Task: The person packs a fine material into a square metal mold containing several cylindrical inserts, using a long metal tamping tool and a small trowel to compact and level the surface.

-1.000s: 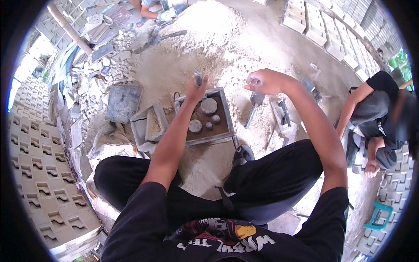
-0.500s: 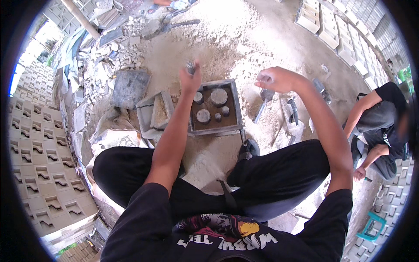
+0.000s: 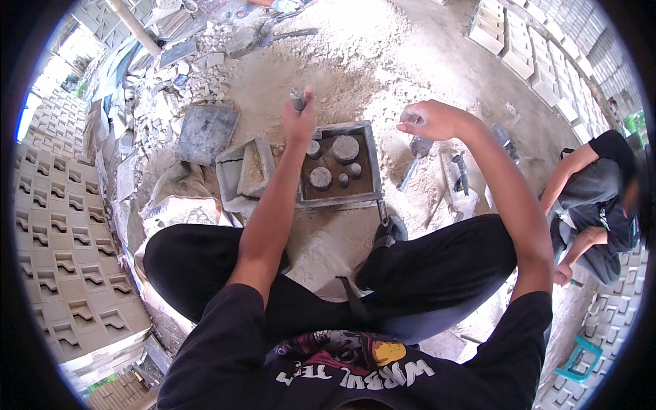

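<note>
My left hand [image 3: 298,124] is closed around a short dark grey metal-looking piece [image 3: 297,100], whose upper end sticks out beside the thumb; its exact kind I cannot make out. That hand is raised by the upper left corner of a square mould box [image 3: 375,160]. Inside the box several round grey cylinders of different sizes, among them a large one [image 3: 346,148], stand up from a brown floor. To the right of the box, my right hand [image 3: 437,121] hovers with fingers loosely curled and a gap before the thumb, nothing visible in it. A trowel [image 3: 418,150] lies just below it.
Left of the mould stands a greyish trough [image 3: 232,174] with powder; beyond it lies a dark flat slab [image 3: 207,134]. Pale powder [image 3: 362,34] is heaped ahead. Stacked blocks [image 3: 58,225] rise at the left. Another person [image 3: 591,198] sits at the right, near a teal stool [image 3: 581,359].
The piece in my left hand now tips up and leftward. My right hand has risen slightly, its fingers a little more curled. The whole view has shifted slightly.
</note>
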The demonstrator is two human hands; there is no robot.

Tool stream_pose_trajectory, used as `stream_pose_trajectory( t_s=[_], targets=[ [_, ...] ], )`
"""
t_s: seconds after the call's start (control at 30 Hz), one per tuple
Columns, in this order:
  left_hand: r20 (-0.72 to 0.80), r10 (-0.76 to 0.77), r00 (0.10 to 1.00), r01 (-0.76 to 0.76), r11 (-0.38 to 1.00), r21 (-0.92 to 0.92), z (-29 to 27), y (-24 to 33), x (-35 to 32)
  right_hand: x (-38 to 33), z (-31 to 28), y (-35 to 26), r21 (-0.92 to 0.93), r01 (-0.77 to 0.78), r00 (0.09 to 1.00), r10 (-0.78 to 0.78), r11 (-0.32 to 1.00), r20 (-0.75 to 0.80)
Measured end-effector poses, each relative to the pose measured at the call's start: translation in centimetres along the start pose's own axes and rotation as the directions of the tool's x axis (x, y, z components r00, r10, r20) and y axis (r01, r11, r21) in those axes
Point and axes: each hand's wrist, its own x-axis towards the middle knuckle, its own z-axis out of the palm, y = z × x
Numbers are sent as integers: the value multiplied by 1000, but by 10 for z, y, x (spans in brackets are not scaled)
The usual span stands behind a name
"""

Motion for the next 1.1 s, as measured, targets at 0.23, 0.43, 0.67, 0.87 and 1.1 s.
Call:
stream_pose_trajectory(
  t_s=[0.23,0.43,0.67,0.87,1.1],
  targets=[
    [312,-98,945,148,979,-141,1,-20,-2,-5,-6,-18,-11,-1,999,0,1000,-38],
    [308,-174,936,189,982,-22,11,2,-17,-20,-7,4,0,-3,998,3,1000,-61],
    [428,-94,899,119,992,-33,12,-1,-33,-15,0,-5,-41,-50,998,49,998,-26],
    [292,-108,950,208,917,-339,21,36,-46,-23,-3,-1,-40,-69,997,68,997,-30],
    [343,-60,937,194,908,-371,6,3,-40,-14,-2,-3,-80,-66,997,62,995,-52]
  ],
)
